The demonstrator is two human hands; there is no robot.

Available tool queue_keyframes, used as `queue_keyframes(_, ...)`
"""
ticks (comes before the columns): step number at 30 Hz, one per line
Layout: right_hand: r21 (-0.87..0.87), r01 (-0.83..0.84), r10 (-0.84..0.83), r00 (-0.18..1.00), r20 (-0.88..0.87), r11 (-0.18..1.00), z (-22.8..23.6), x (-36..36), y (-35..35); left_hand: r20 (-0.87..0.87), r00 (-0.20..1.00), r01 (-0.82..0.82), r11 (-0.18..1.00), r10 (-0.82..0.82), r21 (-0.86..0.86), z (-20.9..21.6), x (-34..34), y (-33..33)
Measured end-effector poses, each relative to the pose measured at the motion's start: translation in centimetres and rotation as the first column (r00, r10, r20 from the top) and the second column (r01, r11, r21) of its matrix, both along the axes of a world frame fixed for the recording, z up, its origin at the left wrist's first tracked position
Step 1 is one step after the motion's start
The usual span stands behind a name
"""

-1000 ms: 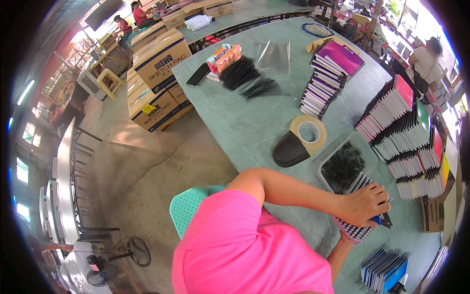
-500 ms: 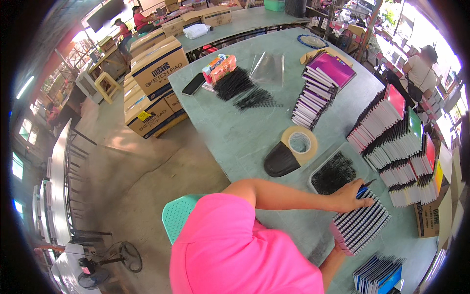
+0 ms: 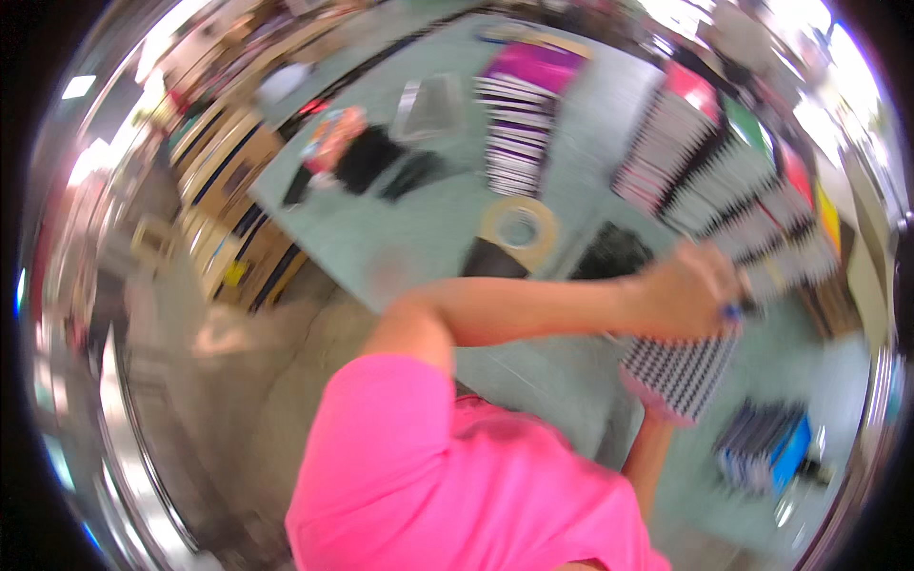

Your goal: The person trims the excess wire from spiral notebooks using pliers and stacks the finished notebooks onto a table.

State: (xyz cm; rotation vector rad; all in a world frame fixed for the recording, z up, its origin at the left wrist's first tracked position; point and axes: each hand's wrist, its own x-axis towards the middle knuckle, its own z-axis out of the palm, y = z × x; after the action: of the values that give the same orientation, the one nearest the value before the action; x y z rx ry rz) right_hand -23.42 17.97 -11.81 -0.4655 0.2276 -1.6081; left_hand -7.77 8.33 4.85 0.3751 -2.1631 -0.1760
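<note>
My left hand (image 3: 690, 293) is closed on a small blue-and-black hand tool (image 3: 735, 312); motion blur hides its exact kind. It is above the upper end of a stack of spiral-bound notebooks (image 3: 682, 379), whose black coil spines face up in rows. My right hand (image 3: 666, 415), mostly hidden by the stack, grips it from below at the near end. Beyond my left forearm, loose black coils (image 3: 614, 252) lie in a clear tray, largely covered by the arm. A roll of tape (image 3: 543, 233) with a dark piece (image 3: 493, 260) against it rests on the table.
Rows of stacked notebooks (image 3: 719, 186) stand at the right, with a purple-covered stack (image 3: 519, 133) farther back. Blue-covered notebooks (image 3: 762, 445) lie at the near right. Black coils (image 3: 369, 160) and a clear plastic sheet (image 3: 426, 107) sit at the far left. Cartons (image 3: 228, 176) are piled beside the table (image 3: 371, 252).
The view has shifted and blurred. My left hand has lifted and turned over the notebooks' upper end, the tool still in it. My right hand keeps hold of the stack.
</note>
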Motion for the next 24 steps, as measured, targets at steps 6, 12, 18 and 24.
queue_keyframes(6, 0.053, -0.011, 0.003, 0.989, 0.145, 0.999, 1.0, -0.5, 0.7, 0.020, 0.943, -0.119, -0.280, -0.332, 0.952, 0.5, 9.1, -2.8)
queue_keyframes(12, 0.075, 0.031, -0.040, 0.992, 0.119, 0.997, 1.0, -0.6, 2.6, -0.199, 0.849, -0.088, -0.502, -0.490, 0.861, -0.5, 8.0, -3.5)
queue_keyframes(18, 0.070, -0.005, -0.004, 0.990, 0.138, 0.998, 1.3, 0.3, 2.1, -0.326, 0.786, -0.071, -0.600, -0.526, 0.797, -1.2, 8.8, -4.1)
queue_keyframes(24, 0.047, -0.034, 0.020, 0.966, 0.259, 0.998, 1.5, 0.5, 1.5, -0.402, 0.770, -0.078, -0.697, -0.496, 0.712, -1.2, 8.8, -4.6)
